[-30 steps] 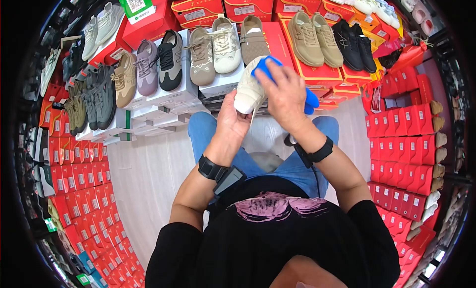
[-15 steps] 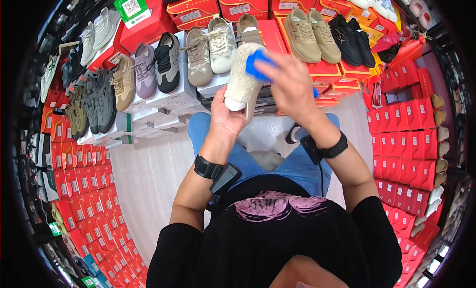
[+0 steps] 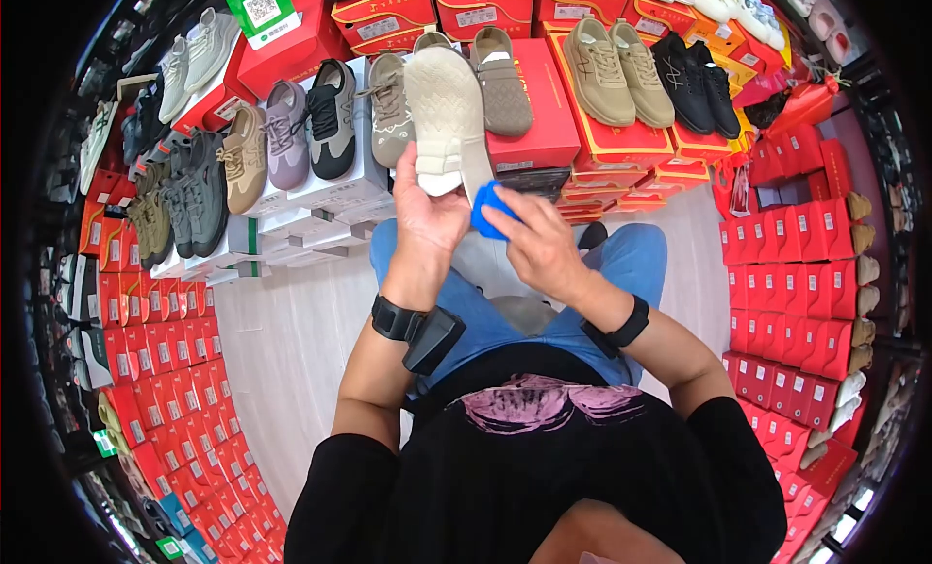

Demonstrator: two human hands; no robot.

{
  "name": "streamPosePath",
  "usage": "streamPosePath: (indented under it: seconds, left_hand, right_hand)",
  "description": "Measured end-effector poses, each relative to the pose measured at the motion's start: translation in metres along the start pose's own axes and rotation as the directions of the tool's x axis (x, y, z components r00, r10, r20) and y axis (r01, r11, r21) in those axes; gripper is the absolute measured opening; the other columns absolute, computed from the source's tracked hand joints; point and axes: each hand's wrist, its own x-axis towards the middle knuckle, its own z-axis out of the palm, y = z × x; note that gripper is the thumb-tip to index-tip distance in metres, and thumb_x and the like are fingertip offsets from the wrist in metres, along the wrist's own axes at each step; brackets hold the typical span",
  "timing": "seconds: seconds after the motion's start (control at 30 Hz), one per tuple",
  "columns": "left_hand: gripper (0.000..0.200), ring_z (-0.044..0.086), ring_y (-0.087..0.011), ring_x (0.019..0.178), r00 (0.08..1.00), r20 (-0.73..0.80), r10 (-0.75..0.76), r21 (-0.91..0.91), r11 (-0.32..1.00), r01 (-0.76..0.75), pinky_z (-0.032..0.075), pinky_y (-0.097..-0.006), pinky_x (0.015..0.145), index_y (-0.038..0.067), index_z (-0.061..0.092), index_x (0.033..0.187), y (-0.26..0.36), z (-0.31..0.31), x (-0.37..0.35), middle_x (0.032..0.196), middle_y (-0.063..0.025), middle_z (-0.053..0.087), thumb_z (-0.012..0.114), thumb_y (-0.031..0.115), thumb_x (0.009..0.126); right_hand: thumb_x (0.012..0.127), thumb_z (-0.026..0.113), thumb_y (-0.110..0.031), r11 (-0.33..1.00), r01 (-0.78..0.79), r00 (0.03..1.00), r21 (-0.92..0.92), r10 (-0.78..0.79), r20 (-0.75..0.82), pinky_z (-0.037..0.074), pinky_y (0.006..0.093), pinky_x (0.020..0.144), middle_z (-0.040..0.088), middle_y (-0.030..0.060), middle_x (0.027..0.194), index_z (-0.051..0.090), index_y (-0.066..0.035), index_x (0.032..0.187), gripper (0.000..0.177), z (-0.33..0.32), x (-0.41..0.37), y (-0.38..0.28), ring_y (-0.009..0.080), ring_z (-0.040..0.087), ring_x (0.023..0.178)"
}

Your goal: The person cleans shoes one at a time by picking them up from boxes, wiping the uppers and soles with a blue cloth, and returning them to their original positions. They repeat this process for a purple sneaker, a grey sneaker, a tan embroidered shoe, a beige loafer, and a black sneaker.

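Note:
A cream textured slip-on shoe is held up in front of me, toe end away, with white stuffing or lining showing at its opening. My left hand grips it at the heel end, fingers wrapped from below. My right hand is closed on a blue brush-like block, pressed against or very near the shoe's side edge by the heel. The block's working face is hidden. Just behind, a brown slip-on shoe rests on a red box.
Display shoes stand on white boxes at left and red boxes at right, close beyond my hands. Stacked red shoeboxes line both sides. A green QR-code sign stands at the back left. Pale floor lies below.
The blue block has moved from the shoe's upper down toward its heel-side edge. The shoe has shifted slightly left and turned, uncovering the brown shoe behind.

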Motion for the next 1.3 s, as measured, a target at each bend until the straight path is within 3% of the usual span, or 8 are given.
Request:
streamPosePath:
  seconds: [0.17,0.23,0.33,0.47,0.8,0.87,0.97,1.3]
  left_hand:
    - [0.041,0.055,-0.0276,0.113,0.995,0.088,-0.054,-0.133,0.989,0.065,0.039,-0.0467,0.103,0.01,0.059,0.117,0.005,0.006,0.002,0.118,-0.0087,0.061,0.055,0.039,0.088]
    - [0.042,0.054,-0.0276,0.113,0.99,0.128,-0.057,-0.139,0.987,0.074,0.038,-0.047,0.103,0.01,0.058,0.118,0.001,0.011,-0.001,0.119,-0.0087,0.061,0.055,0.039,0.088]
    - [0.043,0.053,-0.0277,0.116,0.984,0.161,-0.074,-0.132,0.987,0.095,0.038,-0.048,0.103,0.01,0.057,0.12,-0.004,0.011,-0.004,0.121,-0.0088,0.06,0.053,0.041,0.089]
    - [0.045,0.055,-0.0279,0.114,0.967,0.209,-0.145,-0.102,0.98,0.169,0.04,-0.0486,0.101,0.011,0.057,0.121,-0.008,0.007,-0.008,0.12,-0.0094,0.06,0.052,0.042,0.09]
    - [0.046,0.056,-0.0287,0.113,0.977,0.202,-0.068,-0.007,0.997,0.071,0.044,-0.048,0.099,0.009,0.052,0.124,0.002,-0.024,0.012,0.121,-0.0106,0.06,0.051,0.04,0.091]
    - [0.048,0.053,-0.0301,0.117,0.965,0.223,-0.136,-0.016,0.99,0.143,0.04,-0.0497,0.102,0.009,0.051,0.126,0.004,-0.033,0.011,0.124,-0.0112,0.058,0.05,0.04,0.091]
    - [0.053,0.047,-0.0325,0.123,0.926,0.301,-0.229,-0.073,0.962,0.261,0.034,-0.052,0.106,0.009,0.048,0.131,0.004,-0.056,0.005,0.13,-0.0123,0.053,0.05,0.042,0.09]
    - [0.053,0.038,-0.0328,0.13,0.868,0.389,-0.31,-0.093,0.924,0.372,0.025,-0.0507,0.112,0.009,0.042,0.134,0.008,-0.079,0.002,0.139,-0.0124,0.043,0.046,0.041,0.093]
  right_hand:
    - [0.068,0.059,0.004,0.857,-0.376,0.906,0.352,0.26,0.335,0.048,0.0409,0.087,0.059,0.0126,0.119,0.061,-0.009,0.117,0.051,0.016,-0.034,0.002,0.0286,0.059,0.098]
    - [0.074,0.059,0.001,0.01,-0.858,0.44,0.514,0.531,0.724,0.052,0.0395,0.083,0.064,0.012,0.104,0.061,-0.006,0.115,0.042,0.01,-0.018,-0.005,0.0249,0.063,0.093]
    - [0.079,0.059,-0.006,-0.628,-0.607,0.339,0.487,0.35,0.873,0.055,0.0388,0.077,0.065,0.0116,0.099,0.059,-0.005,0.115,0.036,0.017,-0.002,0.017,0.0236,0.064,0.087]
    - [0.082,0.061,-0.015,-0.835,-0.473,0.189,0.283,0.217,0.958,0.056,0.0384,0.068,0.065,0.013,0.091,0.059,-0.001,0.107,0.029,0.017,0.004,0.028,0.0235,0.066,0.078]
    - [0.081,0.063,-0.014,-0.756,-0.522,0.197,0.396,0.345,0.918,0.055,0.0373,0.076,0.065,0.0125,0.1,0.055,0.001,0.114,0.037,-0.032,0.027,0.015,0.0216,0.065,0.087]
    - [0.082,0.06,-0.011,-0.525,-0.419,0.597,0.741,0.456,0.66,0.054,0.0347,0.08,0.063,0.0112,0.107,0.051,0.001,0.121,0.042,-0.052,0.04,0.017,0.02,0.063,0.094]
    - [0.081,0.06,-0.013,-0.479,-0.332,0.684,0.813,0.471,0.557,0.055,0.028,0.068,0.062,0.009,0.105,0.048,-0.005,0.126,0.048,-0.082,0.058,0.024,0.0184,0.064,0.081]
    - [0.078,0.06,0.001,-0.148,-0.697,0.424,0.701,0.704,0.57,0.053,0.0289,0.071,0.064,0.0066,0.098,0.054,0.001,0.123,0.046,-0.021,0.022,0.035,0.0139,0.062,0.08]
